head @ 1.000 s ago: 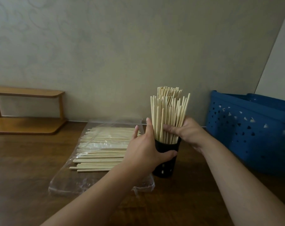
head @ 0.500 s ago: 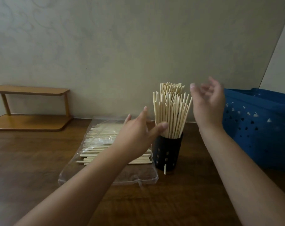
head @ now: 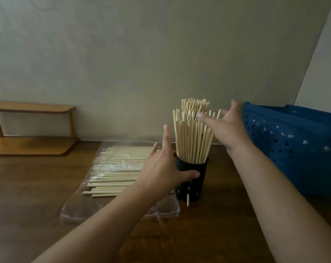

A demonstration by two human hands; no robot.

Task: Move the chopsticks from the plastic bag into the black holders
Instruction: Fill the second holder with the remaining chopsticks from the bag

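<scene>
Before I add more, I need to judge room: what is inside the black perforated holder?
The black perforated holder holds a dense upright bundle of pale wooden chopsticks; one tip pokes out low. Its wall hides their lower ends.

I count one black holder [head: 192, 179] on one wooden table [head: 208, 234], one plastic bag [head: 111, 186], one blue basket [head: 293, 147] and one wooden shelf [head: 32, 128]. The chopsticks [head: 193, 137] are too many for counting. Two hands: left hand [head: 161, 169], right hand [head: 227, 128].
</scene>
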